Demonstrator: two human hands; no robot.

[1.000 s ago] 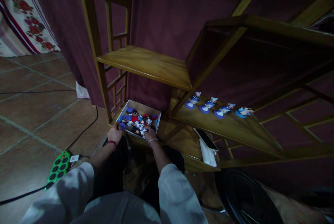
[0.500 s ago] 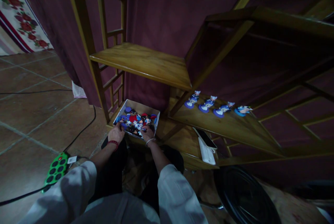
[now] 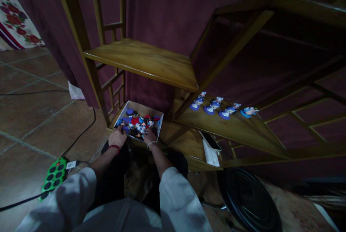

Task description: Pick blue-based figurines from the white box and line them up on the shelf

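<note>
A shallow white box (image 3: 146, 109) on the low shelf holds a jumble of small figurines (image 3: 139, 121) in red, white, black and blue, some with round purple bases. My left hand (image 3: 118, 137), with a red bead bracelet, is at the box's near left corner, its fingers closed on the purple base (image 3: 125, 129) of a figurine. At the near right side, my right hand (image 3: 149, 137), wearing a pale bracelet, has its fingers pinched on a figurine among the pile. My fingers partly cover both pieces.
Several figurines (image 3: 212, 106) stand in a row on the shelf (image 3: 189, 119) at right. Below are a phone (image 3: 211, 141) and a white case-like item (image 3: 211, 156). A black round stool (image 3: 248, 199) is lower right; a green power strip (image 3: 55, 174) with cables lies on the floor.
The view has shifted slightly, so the shelf and box appear a little further left and higher. Both hands remain at the box's near edge, with little visible movement among the figurines.
</note>
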